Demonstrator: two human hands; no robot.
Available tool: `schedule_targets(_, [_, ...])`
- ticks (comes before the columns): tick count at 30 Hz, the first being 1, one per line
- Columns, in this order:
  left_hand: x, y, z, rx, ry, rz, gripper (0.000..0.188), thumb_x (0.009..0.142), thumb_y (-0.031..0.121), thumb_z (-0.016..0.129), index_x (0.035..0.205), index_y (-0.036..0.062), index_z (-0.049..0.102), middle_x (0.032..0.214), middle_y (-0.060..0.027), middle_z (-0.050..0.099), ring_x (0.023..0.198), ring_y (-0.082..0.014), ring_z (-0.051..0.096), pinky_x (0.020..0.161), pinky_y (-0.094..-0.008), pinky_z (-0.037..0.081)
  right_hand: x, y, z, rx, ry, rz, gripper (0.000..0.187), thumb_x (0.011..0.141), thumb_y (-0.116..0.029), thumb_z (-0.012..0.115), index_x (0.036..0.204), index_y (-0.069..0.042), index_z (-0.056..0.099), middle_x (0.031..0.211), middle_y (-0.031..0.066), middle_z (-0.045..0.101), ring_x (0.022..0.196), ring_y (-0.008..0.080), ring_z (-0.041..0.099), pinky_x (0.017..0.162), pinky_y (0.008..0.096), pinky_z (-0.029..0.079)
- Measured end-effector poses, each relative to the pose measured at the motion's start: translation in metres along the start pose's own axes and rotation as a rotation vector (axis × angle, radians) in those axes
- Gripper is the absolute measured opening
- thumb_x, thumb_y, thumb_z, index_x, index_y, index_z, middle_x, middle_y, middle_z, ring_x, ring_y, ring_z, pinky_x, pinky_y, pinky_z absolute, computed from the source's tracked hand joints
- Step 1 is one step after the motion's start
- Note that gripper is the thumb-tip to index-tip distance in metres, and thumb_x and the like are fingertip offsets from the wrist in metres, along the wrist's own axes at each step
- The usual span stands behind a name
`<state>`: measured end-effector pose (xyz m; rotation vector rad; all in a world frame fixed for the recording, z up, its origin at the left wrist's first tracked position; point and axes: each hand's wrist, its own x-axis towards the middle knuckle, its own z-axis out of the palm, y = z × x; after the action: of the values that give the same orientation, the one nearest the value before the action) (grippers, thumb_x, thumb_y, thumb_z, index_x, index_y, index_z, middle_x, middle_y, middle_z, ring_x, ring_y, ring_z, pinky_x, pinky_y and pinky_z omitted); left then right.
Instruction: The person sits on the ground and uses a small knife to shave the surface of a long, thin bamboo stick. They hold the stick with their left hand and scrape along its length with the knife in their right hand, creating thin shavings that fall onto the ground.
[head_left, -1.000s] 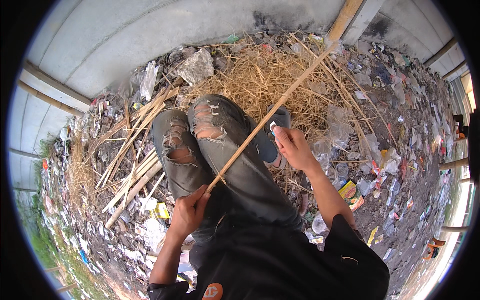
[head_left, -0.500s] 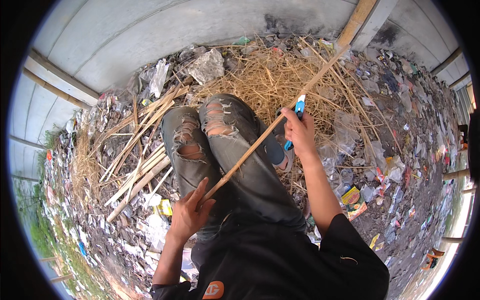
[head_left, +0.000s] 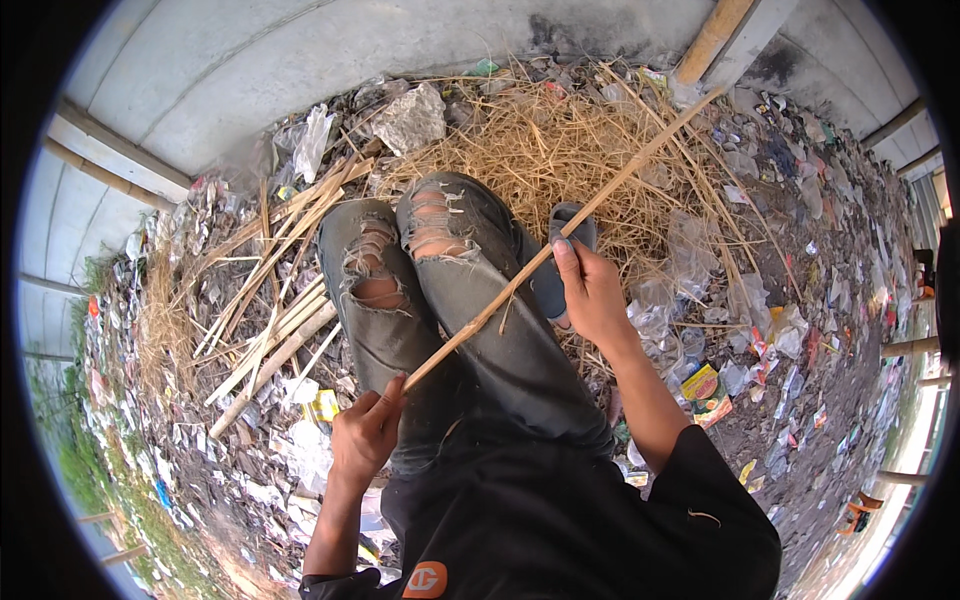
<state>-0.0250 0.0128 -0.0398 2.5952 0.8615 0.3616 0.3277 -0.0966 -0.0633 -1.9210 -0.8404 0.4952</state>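
Observation:
A long thin bamboo stick (head_left: pixel 600 205) runs diagonally across my knees, from my lap up toward the far right. My left hand (head_left: pixel 365 435) is closed around its near end, above my left thigh. My right hand (head_left: pixel 592 292) grips the stick further up, beside my right knee, with the thumb pressed against the wood. Whether that hand also holds a small tool is hidden by the fingers. My legs in torn grey jeans (head_left: pixel 430 260) are folded under the stick. A grey sandal (head_left: pixel 572 222) shows just beyond the right hand.
A pile of split bamboo strips (head_left: pixel 270 300) lies on the ground to my left. Dry straw (head_left: pixel 540 140) is heaped ahead, with scattered plastic litter (head_left: pixel 760 330) all around. A curved concrete wall (head_left: pixel 250 70) rises behind, with a bamboo pole (head_left: pixel 712 35) leaning at the upper right.
My right hand has drawn back a little along the stick toward me. The blue-handled thing seen in it half a second ago no longer shows. My left hand stays on the stick's end.

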Motion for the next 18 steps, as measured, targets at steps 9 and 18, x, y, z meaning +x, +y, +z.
schedule_targets(9, [0.001,0.005,0.013,0.022,0.047,0.007,0.037,0.094,0.011,0.08,0.131,0.0165,0.077,0.069,-0.0076,0.057,0.052,-0.03,0.061,0.049,-0.0448,0.047,-0.024,-0.01,0.027,-0.027,-0.126,-0.024,0.053,0.114,-0.047,0.048,0.102,0.0,0.071,0.073,0.0243,0.066,0.073,0.0469,0.067,0.069,0.051,0.051])
schedule_targets(18, [-0.006,-0.001,0.013,0.095,0.079,0.048,0.043,0.093,0.01,0.079,0.135,0.0204,0.075,0.069,-0.0054,0.056,0.051,-0.0278,0.061,0.048,-0.0435,0.047,0.032,0.014,-0.02,-0.025,0.135,0.056,0.064,0.114,-0.053,0.05,0.089,0.005,0.063,0.065,0.0041,0.045,0.065,0.0155,0.041,0.061,0.0382,0.038])
